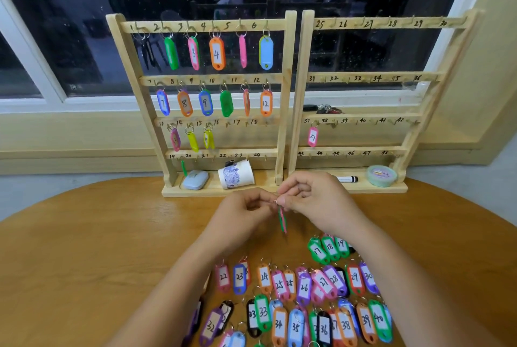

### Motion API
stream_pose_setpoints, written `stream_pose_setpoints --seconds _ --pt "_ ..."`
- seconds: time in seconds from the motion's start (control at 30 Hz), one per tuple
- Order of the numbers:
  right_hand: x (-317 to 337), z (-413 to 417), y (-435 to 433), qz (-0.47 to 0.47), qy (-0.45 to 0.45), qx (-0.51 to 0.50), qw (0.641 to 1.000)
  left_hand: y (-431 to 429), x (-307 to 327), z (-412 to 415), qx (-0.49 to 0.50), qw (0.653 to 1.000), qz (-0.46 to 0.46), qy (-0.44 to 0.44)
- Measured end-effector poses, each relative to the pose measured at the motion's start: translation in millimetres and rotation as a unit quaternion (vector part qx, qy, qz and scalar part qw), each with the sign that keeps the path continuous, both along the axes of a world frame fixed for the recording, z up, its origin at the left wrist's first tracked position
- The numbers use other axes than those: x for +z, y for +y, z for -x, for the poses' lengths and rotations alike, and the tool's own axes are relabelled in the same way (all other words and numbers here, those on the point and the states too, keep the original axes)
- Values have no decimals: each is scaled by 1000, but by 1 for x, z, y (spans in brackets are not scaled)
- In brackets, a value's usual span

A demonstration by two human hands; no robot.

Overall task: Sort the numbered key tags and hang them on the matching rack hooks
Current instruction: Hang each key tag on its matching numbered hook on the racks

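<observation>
1. The left hand [243,212] and right hand [313,201] both pinch the ring of a green-and-pink key tag [282,219] hanging edge-on above the table [112,234].
2. The left rack [287,81] base holds a tipped paper cup [236,174] and a white case [195,179]. The right rack [363,78] base holds a marker [347,179] and a green tub [382,176].
3. Hung tags read 4, 7, 8, 9, 12, 37; loose tags [263,311] read 17 to 40.

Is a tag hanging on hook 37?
Yes, a pink tag marked 37 hangs under that hook on the right rack.
</observation>
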State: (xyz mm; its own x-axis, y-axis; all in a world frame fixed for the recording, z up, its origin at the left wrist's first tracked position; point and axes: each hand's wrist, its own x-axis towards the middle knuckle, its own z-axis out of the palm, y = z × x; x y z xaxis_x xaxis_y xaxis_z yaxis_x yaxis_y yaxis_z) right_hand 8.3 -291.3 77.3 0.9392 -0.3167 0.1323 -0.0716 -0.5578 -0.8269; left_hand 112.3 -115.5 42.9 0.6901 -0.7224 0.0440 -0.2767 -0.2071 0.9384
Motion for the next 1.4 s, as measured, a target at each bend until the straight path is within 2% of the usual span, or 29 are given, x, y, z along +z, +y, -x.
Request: stream_pose_setpoints --seconds 0.17,0.37,0.77,1.17,1.4 --pt "1 -1 5 13 -41 -26 999 -1 0 -3 16 997 52 48" --pt "3 0 8 -25 -59 -17 998 5 9 -3 26 994 85 70" --pt "5 -7 19 -84 -131 -37 987 12 17 -14 24 989 128 64" --pt "57 -75 36 20 -171 -62 983 42 40 -44 156 969 185 45" --pt "68 -118 51 84 -181 -76 977 50 44 -52 186 962 194 46"
